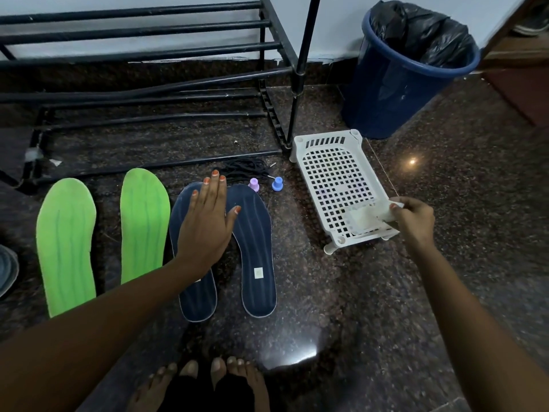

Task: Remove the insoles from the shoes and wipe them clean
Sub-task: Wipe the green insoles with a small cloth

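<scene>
Our left hand [205,224] sits centre frame, palm down and flat. Four fingers are straight and together, pointing to the top of the frame, thumb splayed right. Left forearm is bare and runs in diagonally from the lower left corner, wrist straight. Our right hand [414,221] is right of centre, back to camera, fingers curled, pinching a small white piece [383,215]. It's blurred, can't ID it. Right forearm comes up from the lower right edge. Hands well apart.
</scene>
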A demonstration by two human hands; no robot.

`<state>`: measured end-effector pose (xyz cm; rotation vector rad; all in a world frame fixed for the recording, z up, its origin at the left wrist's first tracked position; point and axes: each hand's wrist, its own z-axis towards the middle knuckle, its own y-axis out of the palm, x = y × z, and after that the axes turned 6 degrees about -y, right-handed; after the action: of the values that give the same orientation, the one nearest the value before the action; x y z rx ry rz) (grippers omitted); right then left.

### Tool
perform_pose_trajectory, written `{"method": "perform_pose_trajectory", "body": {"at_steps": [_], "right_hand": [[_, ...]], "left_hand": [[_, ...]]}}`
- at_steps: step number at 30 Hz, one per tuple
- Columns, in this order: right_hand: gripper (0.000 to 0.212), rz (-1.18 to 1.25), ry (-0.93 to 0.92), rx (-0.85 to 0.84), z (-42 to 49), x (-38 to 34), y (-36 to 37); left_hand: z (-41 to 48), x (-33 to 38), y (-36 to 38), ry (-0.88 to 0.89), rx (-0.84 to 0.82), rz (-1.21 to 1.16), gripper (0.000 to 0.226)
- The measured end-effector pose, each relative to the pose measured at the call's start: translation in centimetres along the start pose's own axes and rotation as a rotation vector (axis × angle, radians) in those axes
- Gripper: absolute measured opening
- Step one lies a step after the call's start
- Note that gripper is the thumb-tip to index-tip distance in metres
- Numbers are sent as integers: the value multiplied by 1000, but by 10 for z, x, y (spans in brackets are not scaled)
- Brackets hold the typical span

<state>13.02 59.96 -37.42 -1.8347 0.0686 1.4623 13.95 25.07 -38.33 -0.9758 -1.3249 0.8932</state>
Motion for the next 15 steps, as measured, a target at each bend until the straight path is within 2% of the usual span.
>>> {"method": "perform_pose_trajectory", "body": {"at_steps": [6,15], "right_hand": [[19,282,94,-102,-23,-29,23],[9,538,119,-425,-95,-110,91]], "left_hand": [[-2,-6,-8,-6,17,-18,61],[-17,-35,-47,-79,57,-20,59]]}}
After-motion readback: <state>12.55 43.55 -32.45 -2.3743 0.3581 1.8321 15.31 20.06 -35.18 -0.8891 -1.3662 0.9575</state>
